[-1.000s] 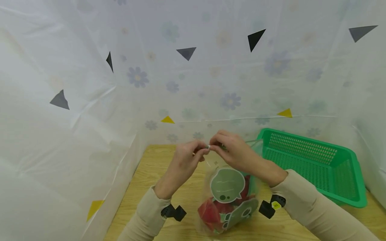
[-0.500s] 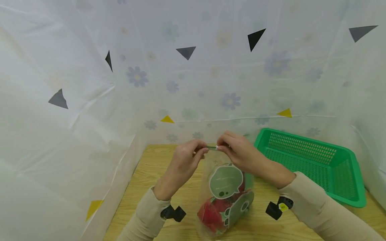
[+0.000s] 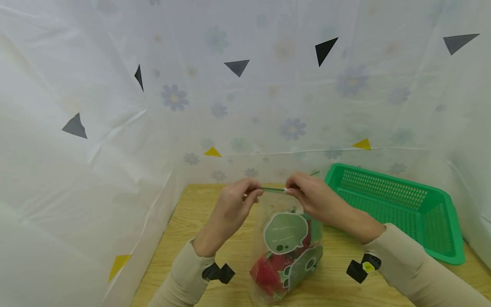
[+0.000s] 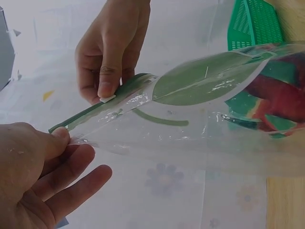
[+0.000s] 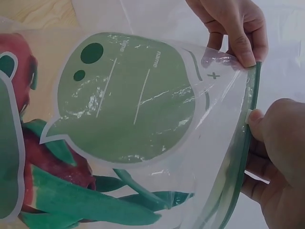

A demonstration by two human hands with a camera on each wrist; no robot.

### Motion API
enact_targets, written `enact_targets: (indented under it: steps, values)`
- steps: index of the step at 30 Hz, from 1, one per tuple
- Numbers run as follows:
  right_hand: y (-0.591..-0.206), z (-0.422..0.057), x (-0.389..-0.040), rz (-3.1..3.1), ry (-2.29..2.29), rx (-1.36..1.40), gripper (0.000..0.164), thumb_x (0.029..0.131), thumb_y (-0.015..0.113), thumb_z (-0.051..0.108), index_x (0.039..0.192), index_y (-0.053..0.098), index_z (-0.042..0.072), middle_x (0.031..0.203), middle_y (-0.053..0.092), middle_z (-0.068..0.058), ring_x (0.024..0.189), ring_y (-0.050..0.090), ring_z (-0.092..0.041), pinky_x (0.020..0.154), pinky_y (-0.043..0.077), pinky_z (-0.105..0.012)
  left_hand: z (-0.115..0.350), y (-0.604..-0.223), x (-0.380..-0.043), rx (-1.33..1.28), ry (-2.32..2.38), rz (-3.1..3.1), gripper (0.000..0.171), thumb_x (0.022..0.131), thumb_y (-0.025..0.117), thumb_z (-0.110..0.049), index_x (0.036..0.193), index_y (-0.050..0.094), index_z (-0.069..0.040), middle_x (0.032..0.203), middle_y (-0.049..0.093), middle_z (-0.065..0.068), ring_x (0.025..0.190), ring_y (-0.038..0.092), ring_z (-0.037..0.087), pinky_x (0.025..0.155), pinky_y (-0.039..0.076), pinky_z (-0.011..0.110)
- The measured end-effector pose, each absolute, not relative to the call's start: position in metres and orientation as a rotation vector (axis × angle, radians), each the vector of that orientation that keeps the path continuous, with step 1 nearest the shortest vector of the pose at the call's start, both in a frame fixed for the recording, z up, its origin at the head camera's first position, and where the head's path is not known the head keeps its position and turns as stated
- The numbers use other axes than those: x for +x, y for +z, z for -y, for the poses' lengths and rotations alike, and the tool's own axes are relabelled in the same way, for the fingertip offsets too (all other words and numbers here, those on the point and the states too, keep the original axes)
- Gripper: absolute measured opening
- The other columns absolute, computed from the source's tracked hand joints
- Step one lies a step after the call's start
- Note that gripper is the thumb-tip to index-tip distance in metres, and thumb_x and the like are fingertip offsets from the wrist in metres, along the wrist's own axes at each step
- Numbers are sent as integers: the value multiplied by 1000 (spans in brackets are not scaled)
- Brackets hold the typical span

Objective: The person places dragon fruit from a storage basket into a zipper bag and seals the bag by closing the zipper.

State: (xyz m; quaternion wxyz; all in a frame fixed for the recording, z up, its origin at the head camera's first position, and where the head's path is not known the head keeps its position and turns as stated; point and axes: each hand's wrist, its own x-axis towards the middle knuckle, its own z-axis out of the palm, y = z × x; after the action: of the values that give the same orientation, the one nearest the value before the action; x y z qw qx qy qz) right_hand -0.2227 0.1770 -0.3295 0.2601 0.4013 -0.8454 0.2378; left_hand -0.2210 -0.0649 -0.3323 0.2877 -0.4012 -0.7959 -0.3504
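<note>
A clear zip bag (image 3: pixel 285 232) with green printed shapes stands on the table in the head view. Inside are red fruit (image 3: pixel 266 273) with green leafy scales, looking like dragon fruit. My left hand (image 3: pixel 232 207) pinches the top left corner of the bag at the end of its green zip strip (image 5: pixel 258 86). To the right along that strip, my right hand (image 3: pixel 318 198) pinches the small white slider (image 5: pixel 249 117) between thumb and fingers. Between the two hands the strip is stretched straight. The right hand hides the part of the strip behind it in the head view.
A green plastic basket (image 3: pixel 395 217) with perforated walls stands right of the bag, partly behind my right forearm. The wooden table (image 3: pixel 195 209) is bounded by white, flower-printed sheeting (image 3: pixel 253 106) at the back and sides.
My right hand has moved to the right along the strip with the slider, away from my left hand. The left hand has stayed nearly still at the corner; the bag has shifted slightly left.
</note>
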Motion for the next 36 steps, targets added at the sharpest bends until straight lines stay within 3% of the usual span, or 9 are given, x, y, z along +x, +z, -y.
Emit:
enact_targets:
  steps: [13,19,26,36]
  values:
    - [-341,-204,-219,2319,559,1031,16,91,65,-3,96,58,11,85,56,4,70,41,1,58,40,-20,72,-335,-221,-1038,-950,2151,5,95,65,-8,98,67,-5,83,68,3,72,65,7,67,55,13]
    - [-351,-222,-221,2355,535,990,2,98,60,8,97,59,10,85,56,5,70,41,1,58,40,-20,79,-337,-221,-995,-1003,2185,4,96,64,-7,98,66,-6,85,68,3,76,68,7,69,56,15]
    - [-357,-235,-222,2360,484,933,19,89,68,-2,97,59,12,86,57,5,70,42,1,58,41,-21,86,-338,-222,-953,-1092,2219,4,97,63,-8,99,66,-7,84,68,2,77,66,7,67,57,16]
    - [-364,-259,-218,2384,465,866,18,89,68,-2,96,59,11,86,57,6,72,44,2,58,42,-23,97,-342,-226,-893,-1206,2239,4,97,61,-9,99,65,-8,83,67,2,73,64,8,67,59,21]
